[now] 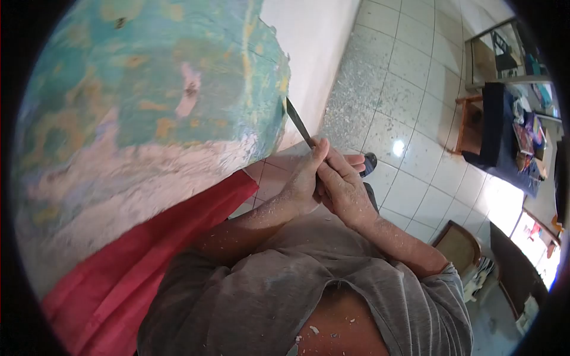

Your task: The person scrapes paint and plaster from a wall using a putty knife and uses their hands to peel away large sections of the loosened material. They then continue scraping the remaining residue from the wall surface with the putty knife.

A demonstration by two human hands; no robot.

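Note:
A scraper [299, 122] with a long, narrow, dark blade has its tip against the ragged edge of old paint on the wall [208, 65]. Its handle is hidden in my two hands. My left hand [303, 178] wraps around it with the thumb lying along the tool. Pressed against the left one, my right hand [344, 190] is closed around the same handle, and some fingertips stick out past it. Dust and small flakes cling to both forearms. The wall shows patchy green, yellow and pink paint, with a smooth white strip beside it.
Paint chips lie scattered over the white tiled floor [404, 95]. A red cloth [160, 255] hangs along the wall at lower left. To the right stand a wooden chair [469, 124], a dark-covered table [499, 142] with items on it, and another chair [457, 246].

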